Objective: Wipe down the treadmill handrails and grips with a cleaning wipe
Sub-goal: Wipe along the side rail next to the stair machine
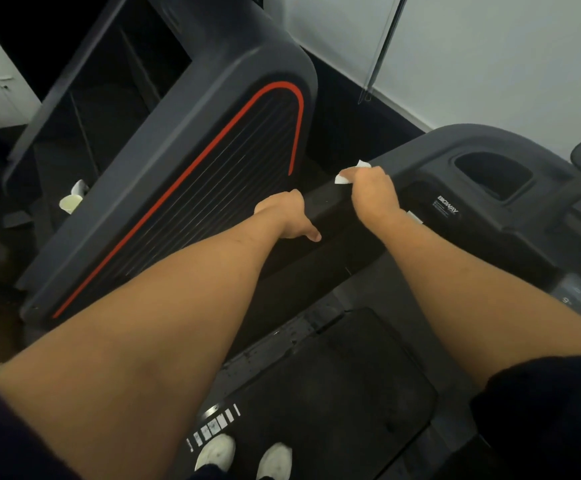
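Gripping the black handrail point(330, 211), both hands curl over it, close together. Right hand point(374, 199), farther along toward the console, clamps a white wipe point(344, 179) against the rail; crumpled corners poke out past the fingertips. Left hand point(285, 216) wraps bare rail. Cup-holder recess point(493, 178) to the right: dark, contents not discernible. Pale paper cup point(70, 202) on the floor at left, something white standing in it

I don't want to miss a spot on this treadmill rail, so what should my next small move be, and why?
Probably slide the right hand and its wipe along the handrail toward the left hand. The wipe sits at the console end, the black stretch between the hands is uncovered, and the left hand grips the rail bare.
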A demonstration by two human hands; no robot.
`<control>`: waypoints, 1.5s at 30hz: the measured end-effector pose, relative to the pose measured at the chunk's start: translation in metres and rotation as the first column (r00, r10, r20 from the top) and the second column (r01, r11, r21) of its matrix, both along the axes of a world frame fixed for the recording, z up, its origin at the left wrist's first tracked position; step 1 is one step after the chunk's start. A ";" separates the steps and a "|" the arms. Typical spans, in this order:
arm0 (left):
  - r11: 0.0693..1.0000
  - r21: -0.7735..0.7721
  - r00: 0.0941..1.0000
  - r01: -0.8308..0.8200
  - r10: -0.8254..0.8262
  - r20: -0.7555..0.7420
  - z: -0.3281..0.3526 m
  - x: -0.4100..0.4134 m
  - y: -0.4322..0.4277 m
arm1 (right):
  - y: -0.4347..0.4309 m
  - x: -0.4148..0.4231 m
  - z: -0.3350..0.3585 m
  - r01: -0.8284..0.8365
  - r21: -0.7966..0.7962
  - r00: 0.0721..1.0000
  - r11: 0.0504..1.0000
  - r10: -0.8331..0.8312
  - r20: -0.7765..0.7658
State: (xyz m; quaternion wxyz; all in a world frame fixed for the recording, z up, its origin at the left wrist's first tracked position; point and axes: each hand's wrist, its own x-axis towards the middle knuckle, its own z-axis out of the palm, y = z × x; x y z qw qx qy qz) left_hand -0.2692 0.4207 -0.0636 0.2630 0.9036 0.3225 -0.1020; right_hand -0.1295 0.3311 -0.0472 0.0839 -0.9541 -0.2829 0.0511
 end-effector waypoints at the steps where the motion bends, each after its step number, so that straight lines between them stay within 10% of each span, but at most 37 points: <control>1: 1.000 -0.001 1.000 -0.005 0.005 0.001 0.000 0.000 0.000 | 0.003 0.001 -0.003 -0.080 0.021 0.997 0.997 0.079 0.020; 6: 1.000 -0.005 1.000 -0.011 0.011 -0.012 0.002 0.000 -0.001 | 0.010 -0.026 -0.004 -0.332 -0.089 0.938 0.939 0.338 0.075; 45: 0.999 0.040 0.999 0.005 -0.003 -0.047 0.001 0.005 0.002 | 0.028 -0.012 -0.003 -0.359 -0.180 0.917 0.916 0.382 0.112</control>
